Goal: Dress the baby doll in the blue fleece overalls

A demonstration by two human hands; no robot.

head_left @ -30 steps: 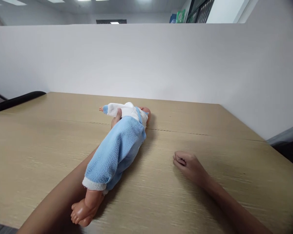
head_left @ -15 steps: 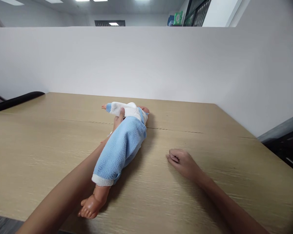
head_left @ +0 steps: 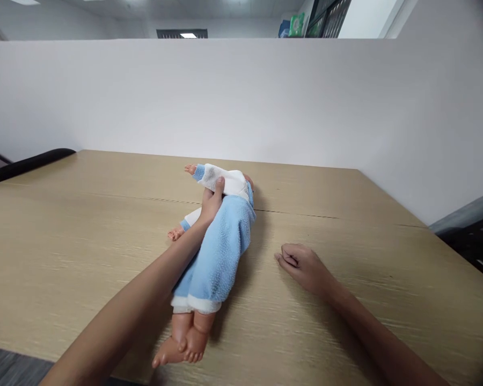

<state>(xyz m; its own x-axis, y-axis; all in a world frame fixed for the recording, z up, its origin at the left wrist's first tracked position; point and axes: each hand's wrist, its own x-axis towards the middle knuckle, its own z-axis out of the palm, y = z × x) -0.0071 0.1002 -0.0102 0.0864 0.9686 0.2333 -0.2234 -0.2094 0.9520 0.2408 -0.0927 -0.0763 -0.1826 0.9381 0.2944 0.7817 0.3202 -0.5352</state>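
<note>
A baby doll (head_left: 225, 252) in blue fleece trousers and a white top lies on its side on the wooden table, its bare feet toward me. Its head is mostly hidden behind the far shoulder. My left hand (head_left: 213, 202) grips the doll's torso from the front, thumb over the white top and the other fingers out of sight. One doll arm sticks out above my wrist, the other below it. Curled on the tabletop to the right of the doll, my right hand (head_left: 300, 264) is closed, apart from the doll, with nothing visible in it.
The wooden table (head_left: 104, 236) meets a white partition wall (head_left: 225, 96) at its far edge. Dark chair parts show at the left (head_left: 36, 165) and right (head_left: 475, 241) edges. Beyond the partition sits a green package (head_left: 297, 25).
The doll has shifted right and turned a little on its side, so both feet and its lower arm now show. My left hand moved with it. My right hand has stayed in place.
</note>
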